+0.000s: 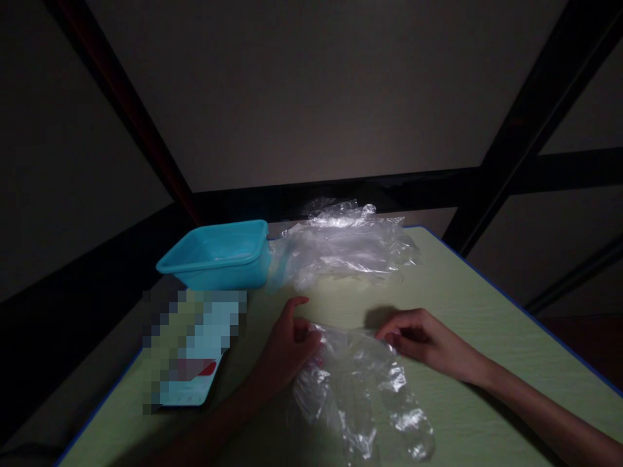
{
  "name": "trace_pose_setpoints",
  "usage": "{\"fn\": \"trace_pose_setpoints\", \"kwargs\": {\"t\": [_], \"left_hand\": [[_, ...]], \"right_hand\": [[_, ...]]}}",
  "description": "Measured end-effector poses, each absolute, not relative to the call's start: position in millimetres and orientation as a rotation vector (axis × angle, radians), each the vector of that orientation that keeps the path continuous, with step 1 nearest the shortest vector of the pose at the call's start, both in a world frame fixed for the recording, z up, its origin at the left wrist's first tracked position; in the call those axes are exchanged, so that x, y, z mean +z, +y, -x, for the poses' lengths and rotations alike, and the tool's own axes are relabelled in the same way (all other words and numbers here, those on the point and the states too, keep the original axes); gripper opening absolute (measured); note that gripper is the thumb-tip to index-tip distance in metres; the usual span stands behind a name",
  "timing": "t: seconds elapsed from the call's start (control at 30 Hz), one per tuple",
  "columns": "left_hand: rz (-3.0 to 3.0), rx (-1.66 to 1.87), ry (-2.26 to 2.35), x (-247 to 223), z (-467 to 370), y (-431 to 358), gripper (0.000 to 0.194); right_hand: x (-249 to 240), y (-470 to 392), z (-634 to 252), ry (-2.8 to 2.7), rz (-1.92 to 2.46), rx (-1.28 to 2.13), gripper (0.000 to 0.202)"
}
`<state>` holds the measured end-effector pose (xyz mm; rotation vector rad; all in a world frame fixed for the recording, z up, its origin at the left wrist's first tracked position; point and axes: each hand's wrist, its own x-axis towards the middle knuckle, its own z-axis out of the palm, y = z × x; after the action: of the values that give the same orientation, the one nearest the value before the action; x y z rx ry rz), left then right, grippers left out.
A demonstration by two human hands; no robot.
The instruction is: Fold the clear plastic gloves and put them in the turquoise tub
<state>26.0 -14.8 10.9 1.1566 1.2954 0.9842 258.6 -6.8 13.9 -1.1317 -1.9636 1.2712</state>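
Observation:
A clear, thin plastic disposable glove (pixel 357 383) lies near the front of the table, its finger-like lobes spreading toward me. At its upper left corner, my left hand (pixel 287 344) pinches the film between thumb and bent fingers, with the index finger raised off it. My right hand (pixel 421 337) is closed on the upper right edge, fingertips pressed together. Between the two hands the glove's top edge is stretched roughly straight. Farther back lies a crumpled, shiny pile of clear plastic (pixel 348 246), apart from both hands.
A turquoise plastic basin (pixel 219 266) stands at the back left, beside the plastic pile. In front of it lies a flat, partly pixelated object with a pale blue screen-like face (pixel 187 392). The light green table (pixel 491 311) has a blue edge. Behind it rises a dark-framed panel wall.

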Motion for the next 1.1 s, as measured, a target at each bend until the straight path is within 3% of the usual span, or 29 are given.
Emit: {"fn": "trace_pose_setpoints", "kwargs": {"t": [0.33, 0.53, 0.67, 0.73, 0.87, 0.93, 1.1], "left_hand": [[-1.102, 1.196, 1.44, 14, -11, 3, 0.053], [-1.254, 1.359, 1.484, 9, -5, 6, 0.037], [-1.354, 1.383, 1.526, 5, -3, 6, 0.031], [-1.368, 1.366, 1.541, 6, -4, 4, 0.028], [-1.41, 1.356, 1.568, 7, -9, -1, 0.022], [-1.431, 1.345, 1.573, 7, -12, -3, 0.019], [-1.463, 1.327, 1.597, 8, -15, -6, 0.019]], "right_hand": [[19, 0, -267, -1.561, 1.332, 1.333, 0.027], [31, -17, -273, -1.695, 1.135, 1.933, 0.024], [37, -28, -276, -1.886, 0.949, 2.167, 0.034], [37, -28, -275, -2.002, 0.978, 2.002, 0.03], [33, -17, -266, -2.219, 1.052, 0.971, 0.026], [30, -10, -263, -2.369, 0.948, 0.664, 0.029], [23, 2, -263, -2.717, 0.78, 0.56, 0.075]]}}
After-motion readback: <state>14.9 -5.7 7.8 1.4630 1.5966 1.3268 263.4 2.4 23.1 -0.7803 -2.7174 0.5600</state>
